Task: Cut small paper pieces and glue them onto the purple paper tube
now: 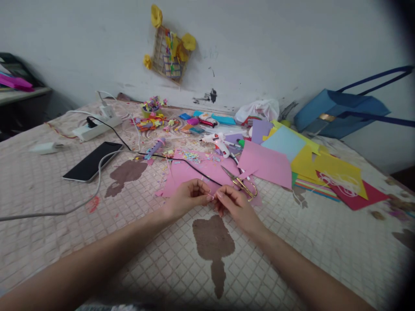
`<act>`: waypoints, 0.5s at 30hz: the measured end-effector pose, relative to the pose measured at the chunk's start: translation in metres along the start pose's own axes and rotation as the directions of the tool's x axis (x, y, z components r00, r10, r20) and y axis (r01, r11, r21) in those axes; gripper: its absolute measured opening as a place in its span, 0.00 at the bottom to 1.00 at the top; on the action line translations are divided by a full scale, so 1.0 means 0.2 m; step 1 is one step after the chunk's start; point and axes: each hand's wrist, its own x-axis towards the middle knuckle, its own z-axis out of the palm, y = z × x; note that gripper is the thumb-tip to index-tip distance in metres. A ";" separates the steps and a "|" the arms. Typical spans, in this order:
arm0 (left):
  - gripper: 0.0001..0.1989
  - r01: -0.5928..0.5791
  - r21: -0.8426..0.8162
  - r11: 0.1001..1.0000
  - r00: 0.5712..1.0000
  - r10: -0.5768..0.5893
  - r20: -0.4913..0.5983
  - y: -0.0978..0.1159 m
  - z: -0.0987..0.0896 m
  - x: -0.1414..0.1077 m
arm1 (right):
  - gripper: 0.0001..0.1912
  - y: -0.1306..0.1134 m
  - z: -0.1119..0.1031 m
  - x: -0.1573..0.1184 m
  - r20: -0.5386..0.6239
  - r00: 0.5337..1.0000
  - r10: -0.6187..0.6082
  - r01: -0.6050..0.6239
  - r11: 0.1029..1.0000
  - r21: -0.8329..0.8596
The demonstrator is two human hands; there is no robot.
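My left hand [188, 196] and my right hand [235, 203] meet over the quilted pink cover, fingertips pinched together on a tiny pale pink paper piece [212, 197]. Just beyond them lies a pink paper sheet [194, 172] scattered with small coloured scraps. Gold-handled scissors [241, 183] rest right behind my right hand. A white glue gun [218, 141] lies further back, its black cord [181, 159] running across the pink sheet.
Coloured paper sheets [304, 160] fan out at the right. A black phone [92, 162], a white power strip [95, 127] and cables lie at the left. A blue bag [340, 110] leans on the wall. Craft bits [152, 116] and a wall decoration [170, 47] sit behind.
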 end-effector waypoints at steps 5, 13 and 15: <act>0.15 -0.003 -0.013 1.000 1.000 0.003 0.003 0.00 0.00 0.00 | 0.13 0.00 0.00 0.00 0.005 1.000 -0.015 0.015 1.000 -0.004; 0.14 -0.012 -0.031 0.999 1.000 0.012 0.011 0.00 0.00 0.00 | 0.13 0.00 0.00 -0.01 -0.004 1.000 -0.020 0.020 0.999 -0.029; 0.15 -0.016 -0.030 0.999 1.000 0.016 0.018 0.00 0.00 0.00 | 0.13 -0.01 0.00 -0.01 -0.006 1.000 -0.020 0.020 0.998 -0.053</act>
